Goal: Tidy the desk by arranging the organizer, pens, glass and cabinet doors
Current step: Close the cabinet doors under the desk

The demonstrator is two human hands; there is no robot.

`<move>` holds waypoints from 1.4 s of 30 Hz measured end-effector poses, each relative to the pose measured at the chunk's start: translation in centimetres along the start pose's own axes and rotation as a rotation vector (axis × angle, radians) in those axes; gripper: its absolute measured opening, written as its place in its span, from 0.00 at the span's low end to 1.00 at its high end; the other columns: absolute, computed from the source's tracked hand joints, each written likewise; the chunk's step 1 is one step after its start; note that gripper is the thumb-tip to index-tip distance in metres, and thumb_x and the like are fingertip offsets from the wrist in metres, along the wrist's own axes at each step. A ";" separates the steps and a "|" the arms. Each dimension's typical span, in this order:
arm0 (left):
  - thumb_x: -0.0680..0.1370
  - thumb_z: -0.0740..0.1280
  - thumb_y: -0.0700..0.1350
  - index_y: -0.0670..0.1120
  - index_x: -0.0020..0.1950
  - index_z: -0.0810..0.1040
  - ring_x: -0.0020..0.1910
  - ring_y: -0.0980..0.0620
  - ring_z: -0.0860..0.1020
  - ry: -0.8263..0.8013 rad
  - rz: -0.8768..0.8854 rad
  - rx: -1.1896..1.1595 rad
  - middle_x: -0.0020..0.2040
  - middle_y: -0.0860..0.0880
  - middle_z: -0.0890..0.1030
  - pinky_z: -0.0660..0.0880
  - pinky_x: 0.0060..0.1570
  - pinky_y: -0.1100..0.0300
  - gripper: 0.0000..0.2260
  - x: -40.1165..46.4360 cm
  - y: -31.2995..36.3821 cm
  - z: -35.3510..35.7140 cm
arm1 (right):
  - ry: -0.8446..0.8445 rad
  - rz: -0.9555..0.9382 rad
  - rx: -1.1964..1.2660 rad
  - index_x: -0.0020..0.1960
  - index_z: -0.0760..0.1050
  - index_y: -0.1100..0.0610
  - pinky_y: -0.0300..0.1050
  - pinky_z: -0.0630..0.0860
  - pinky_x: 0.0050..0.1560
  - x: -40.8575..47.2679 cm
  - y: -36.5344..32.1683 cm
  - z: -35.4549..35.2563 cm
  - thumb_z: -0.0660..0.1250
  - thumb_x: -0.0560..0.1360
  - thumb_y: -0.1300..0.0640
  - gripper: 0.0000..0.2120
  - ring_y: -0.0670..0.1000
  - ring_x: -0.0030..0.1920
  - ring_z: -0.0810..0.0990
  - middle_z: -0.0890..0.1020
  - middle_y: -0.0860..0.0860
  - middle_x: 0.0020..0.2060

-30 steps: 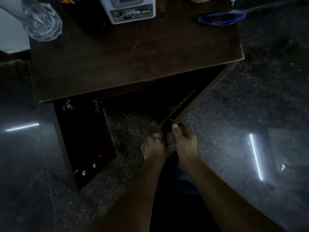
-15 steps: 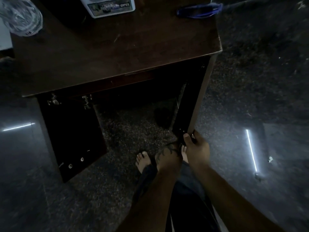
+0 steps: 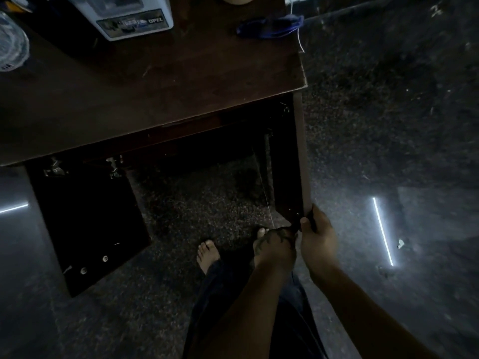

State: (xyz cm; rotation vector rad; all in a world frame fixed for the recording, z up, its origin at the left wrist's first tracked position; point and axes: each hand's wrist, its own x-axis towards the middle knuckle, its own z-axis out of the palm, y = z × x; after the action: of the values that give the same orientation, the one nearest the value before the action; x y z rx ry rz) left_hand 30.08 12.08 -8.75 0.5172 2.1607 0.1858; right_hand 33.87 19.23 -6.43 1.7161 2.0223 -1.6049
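Observation:
The dark wooden desk (image 3: 155, 99) fills the upper left. Its right cabinet door (image 3: 298, 164) stands swung wide open, edge-on along the desk's right side. My right hand (image 3: 318, 237) grips the door's lower free corner. My tattooed left hand (image 3: 274, 244) sits right beside it, closed at the same corner. The left cabinet door (image 3: 88, 224) also hangs open, its hinges showing near the top. A clear glass (image 3: 10, 47) stands at the desk's far left edge. A white organizer box (image 3: 134, 16) sits at the top.
A blue pen-like object (image 3: 269, 25) with a thin white cord lies at the desk's right edge. My bare feet (image 3: 207, 252) stand on the dark speckled floor between the doors. Bright light reflections streak the floor at left and right.
The right door has swung outward to the right, from nearly shut to fully open, with both hands following its corner. The view has shifted so the desk sits further left.

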 end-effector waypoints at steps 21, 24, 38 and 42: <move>0.79 0.48 0.55 0.64 0.59 0.68 0.56 0.46 0.77 -0.053 0.102 -0.274 0.58 0.52 0.79 0.72 0.58 0.41 0.13 2.1 2.9 -2.7 | 0.063 -0.069 -0.277 0.72 0.62 0.57 0.39 0.69 0.50 1.3 -1.5 -3.1 0.54 0.80 0.64 0.21 0.49 0.59 0.72 0.72 0.55 0.66; 0.82 0.50 0.57 0.57 0.70 0.66 0.62 0.47 0.75 0.020 0.126 -0.320 0.65 0.48 0.76 0.72 0.59 0.53 0.18 2.7 2.6 -5.1 | 0.141 -0.071 -0.336 0.75 0.58 0.57 0.52 0.65 0.67 1.8 -2.6 -3.4 0.57 0.80 0.59 0.24 0.54 0.71 0.63 0.64 0.55 0.73; 0.81 0.57 0.50 0.47 0.62 0.77 0.55 0.49 0.78 0.738 0.032 -0.449 0.57 0.48 0.81 0.68 0.46 0.63 0.14 9.8 3.2 -20.6 | 0.209 -0.366 -0.085 0.72 0.64 0.60 0.40 0.66 0.64 11.8 -18.5 1.0 0.58 0.79 0.59 0.21 0.51 0.65 0.71 0.72 0.55 0.67; 0.81 0.57 0.50 0.46 0.63 0.75 0.56 0.49 0.77 0.774 0.006 -0.453 0.58 0.47 0.80 0.67 0.46 0.62 0.15 11.6 3.4 -23.0 | 0.186 -0.370 -0.078 0.70 0.66 0.59 0.33 0.63 0.58 13.5 -20.9 2.0 0.58 0.79 0.60 0.20 0.50 0.64 0.71 0.73 0.54 0.65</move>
State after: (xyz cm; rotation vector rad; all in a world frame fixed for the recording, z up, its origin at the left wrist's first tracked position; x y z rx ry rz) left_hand 6.63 21.36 -2.36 0.1922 2.7286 0.9873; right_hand 12.08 30.40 -1.83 1.5880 2.5819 -1.4700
